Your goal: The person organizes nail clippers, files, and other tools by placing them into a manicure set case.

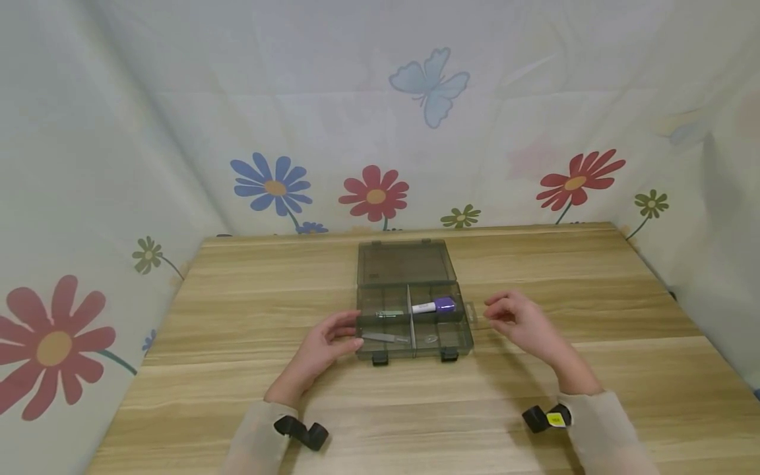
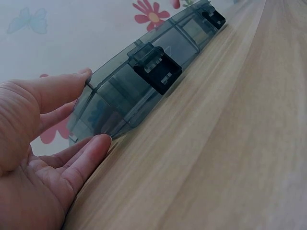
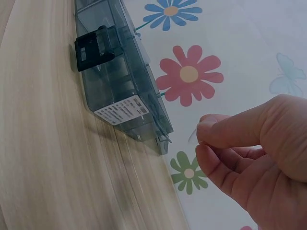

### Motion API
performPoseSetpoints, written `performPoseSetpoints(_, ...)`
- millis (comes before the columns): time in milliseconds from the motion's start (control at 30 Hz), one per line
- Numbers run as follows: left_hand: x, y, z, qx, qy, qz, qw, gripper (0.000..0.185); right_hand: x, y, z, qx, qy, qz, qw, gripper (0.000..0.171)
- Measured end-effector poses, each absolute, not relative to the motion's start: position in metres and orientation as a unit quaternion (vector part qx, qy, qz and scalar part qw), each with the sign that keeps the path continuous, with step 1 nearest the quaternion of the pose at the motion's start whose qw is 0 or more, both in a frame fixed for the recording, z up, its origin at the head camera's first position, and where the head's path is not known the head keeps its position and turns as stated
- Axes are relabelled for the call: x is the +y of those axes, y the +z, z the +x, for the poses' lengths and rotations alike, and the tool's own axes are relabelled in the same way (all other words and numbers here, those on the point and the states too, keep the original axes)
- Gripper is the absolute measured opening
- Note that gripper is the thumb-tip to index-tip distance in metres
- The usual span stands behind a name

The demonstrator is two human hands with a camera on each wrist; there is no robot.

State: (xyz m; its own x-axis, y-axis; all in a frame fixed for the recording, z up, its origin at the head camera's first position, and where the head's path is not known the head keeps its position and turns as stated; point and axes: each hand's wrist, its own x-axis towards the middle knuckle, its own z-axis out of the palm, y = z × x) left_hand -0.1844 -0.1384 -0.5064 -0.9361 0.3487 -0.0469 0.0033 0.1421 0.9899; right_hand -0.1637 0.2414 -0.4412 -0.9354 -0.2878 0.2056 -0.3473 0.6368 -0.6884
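A smoky see-through storage box (image 1: 415, 354) lies open on the wooden table (image 1: 237, 297), its lid (image 1: 404, 262) flat behind it. Its compartments hold a purple-and-white pen (image 1: 435, 306), a flat metal strip (image 1: 386, 337) and a small clear ring (image 1: 430, 340). My left hand (image 1: 350, 333) holds the box's left end, one finger along the top edge and the thumb at the bottom corner; the left wrist view shows the left hand (image 2: 93, 108) on the box (image 2: 120, 96). My right hand (image 1: 493, 313) hovers just right of the box. In the right wrist view the right hand (image 3: 204, 136) pinches thumb against forefinger on a faint clear piece.
Two black latches (image 2: 156, 69) sit on the box's front wall and a white label (image 3: 122, 110) on its right end. Flowered cloth walls (image 1: 374, 194) close in the table at the back and both sides. Black wrist straps (image 1: 299, 432) sit on my sleeves.
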Motion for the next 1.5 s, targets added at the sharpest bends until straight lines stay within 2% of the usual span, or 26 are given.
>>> performPoseSetpoints(333, -0.138, -0.505, -0.185, 0.739, 0.648, 0.123, 0.14, 0.058, 0.232, -0.441, -0.168, -0.902, 0.381, 0.198, 0.046, 0.01)
performPoseSetpoints(800, -0.139, -0.507, -0.184, 0.745, 0.643, 0.126, 0.127, 0.059, 0.223, -0.442, -0.173, -0.88, 0.439, 0.18, -0.029, 0.01)
performPoseSetpoints(1267, -0.139, -0.508, -0.184, 0.745, 0.642, 0.124, 0.132, 0.06, 0.213, -0.443, -0.178, -0.888, 0.415, 0.194, -0.041, 0.011)
performPoseSetpoints(1500, -0.14, -0.508, -0.184, 0.744, 0.643, 0.129, 0.128, 0.059, 0.208, -0.448, -0.18, -0.898, 0.383, 0.217, -0.025, 0.009)
